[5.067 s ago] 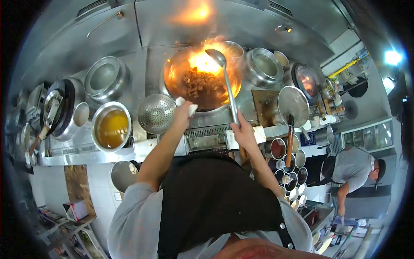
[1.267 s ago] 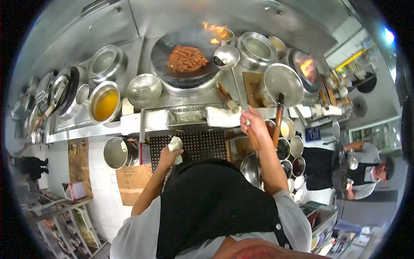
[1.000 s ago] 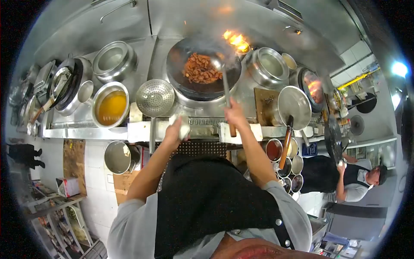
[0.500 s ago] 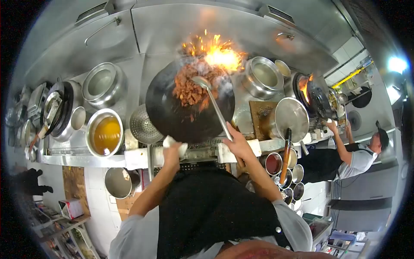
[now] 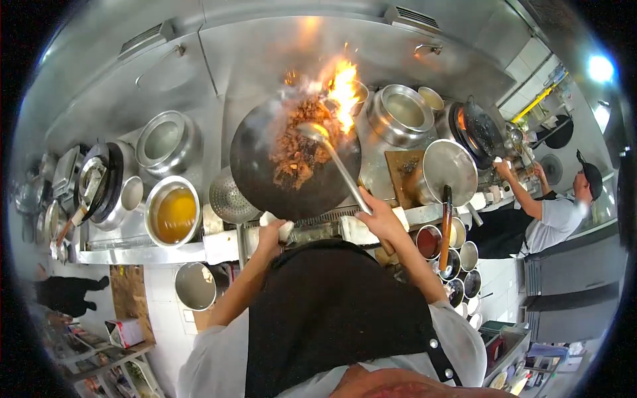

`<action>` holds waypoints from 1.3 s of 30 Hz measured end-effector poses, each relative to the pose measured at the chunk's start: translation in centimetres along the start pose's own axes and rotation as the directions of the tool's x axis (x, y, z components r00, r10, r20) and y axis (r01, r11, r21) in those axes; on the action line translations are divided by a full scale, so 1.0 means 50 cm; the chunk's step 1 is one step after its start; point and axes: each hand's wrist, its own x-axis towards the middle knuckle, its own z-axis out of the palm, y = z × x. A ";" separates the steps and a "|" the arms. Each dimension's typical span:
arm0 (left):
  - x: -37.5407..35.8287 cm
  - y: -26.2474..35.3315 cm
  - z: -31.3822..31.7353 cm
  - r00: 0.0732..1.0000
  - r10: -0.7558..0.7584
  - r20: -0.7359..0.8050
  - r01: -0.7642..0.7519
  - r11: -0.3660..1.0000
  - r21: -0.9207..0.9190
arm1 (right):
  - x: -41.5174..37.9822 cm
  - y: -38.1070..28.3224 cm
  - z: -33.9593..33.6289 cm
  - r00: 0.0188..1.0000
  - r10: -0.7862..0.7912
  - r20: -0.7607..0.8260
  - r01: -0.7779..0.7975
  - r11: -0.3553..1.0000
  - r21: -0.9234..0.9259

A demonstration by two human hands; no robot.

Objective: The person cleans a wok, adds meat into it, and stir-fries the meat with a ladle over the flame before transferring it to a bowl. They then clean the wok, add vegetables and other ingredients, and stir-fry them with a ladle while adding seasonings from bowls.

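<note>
A black wok [image 5: 249, 166] sits on the stove in front of me, holding browned chopped pieces that look like meat [image 5: 298, 156]. My left hand [image 5: 268, 240] is closed on a folded white cloth [image 5: 284, 230] against the wok's near rim. My right hand [image 5: 381, 217] wraps round the handle of a ladle [image 5: 342, 169], whose wooden end shows below the palm. The ladle's bowl rests among the pieces, partly veiled by smoke. Bright flames [image 5: 343, 96] rise at the wok's far right edge.
Left of the wok are a perforated skimmer [image 5: 232, 197], a bowl of yellow liquid [image 5: 174, 215] and a metal pot [image 5: 161, 140]. A strainer [image 5: 450, 172] and another pot [image 5: 400, 113] stand on the right. Beyond them a co-worker [image 5: 537, 212] works at another wok [image 5: 479, 129].
The flames have drawn into a taller, narrower column. The pieces spread lower in the wok, with the ladle still among them. Both hands keep their grips; the whole view has shifted slightly.
</note>
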 end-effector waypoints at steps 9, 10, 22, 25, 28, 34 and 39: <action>0.096 0.140 0.147 0.996 -0.091 -0.013 0.090 0.995 -0.044 | 0.083 -0.020 0.065 0.913 0.343 0.222 -0.382 0.910 0.164; 0.111 0.135 0.147 0.995 -0.100 0.011 0.100 0.995 -0.008 | 0.120 -0.010 0.070 0.907 0.333 0.259 -0.364 0.928 0.082; -0.253 0.083 -0.115 0.970 -0.231 -0.077 0.244 0.910 0.337 | 0.189 -0.039 0.093 0.868 0.362 0.340 -0.385 0.923 -0.001; -0.325 -0.013 -0.230 0.990 -0.115 -0.085 0.143 0.847 0.512 | 0.188 -0.005 0.122 0.931 0.272 0.242 -0.288 0.957 0.033; -0.317 -0.246 -0.467 0.938 -0.119 -0.325 0.346 0.349 0.871 | 0.245 0.030 0.121 0.885 0.353 0.302 -0.353 0.934 -0.056; -0.515 -0.549 -0.814 0.834 -0.452 -0.318 0.223 -0.251 0.942 | 0.173 0.017 0.105 0.934 0.325 0.151 -0.319 0.946 -0.062; -0.555 -0.577 -0.861 0.814 -0.312 -0.490 0.479 -0.115 0.870 | 0.181 -0.023 0.062 0.895 0.421 0.147 -0.410 0.907 -0.095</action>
